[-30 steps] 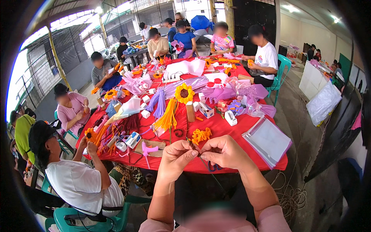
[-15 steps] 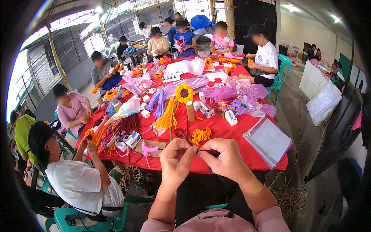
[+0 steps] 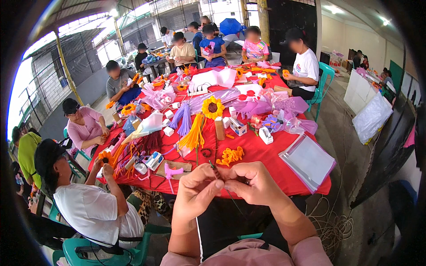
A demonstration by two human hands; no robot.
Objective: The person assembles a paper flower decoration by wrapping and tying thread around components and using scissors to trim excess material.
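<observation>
Close to the table's front edge, my left hand (image 3: 197, 188) and my right hand (image 3: 253, 182) meet with fingers pinched together. Between them is a thin green stem with a fuzzy brown pipe cleaner (image 3: 216, 173) wrapped around its upper part. The stem tilts, its tip leaning left and its lower end hanging below my fingers. My left fingers grip the wrapped part; my right thumb and fingers pinch right beside it, partly hiding what they hold. Just beyond lies a bunch of orange fuzzy petals (image 3: 230, 156), with a small dark brown coil (image 3: 206, 152) to its left.
On the red-covered table (image 3: 262, 157) lie a pink glue gun (image 3: 171, 171), a yellow pipe-cleaner bundle (image 3: 194, 136), a fuzzy sunflower (image 3: 213, 107), a white tape dispenser (image 3: 266, 135) and clear plastic sleeves (image 3: 308, 160). A co-worker (image 3: 95, 208) sits close on my left; others sit around.
My hands have shifted slightly, the left one turning so the brown-wrapped stem shows more between my fingers. The stem's lower end now hangs in view. The co-worker in pink has bent their head down.
</observation>
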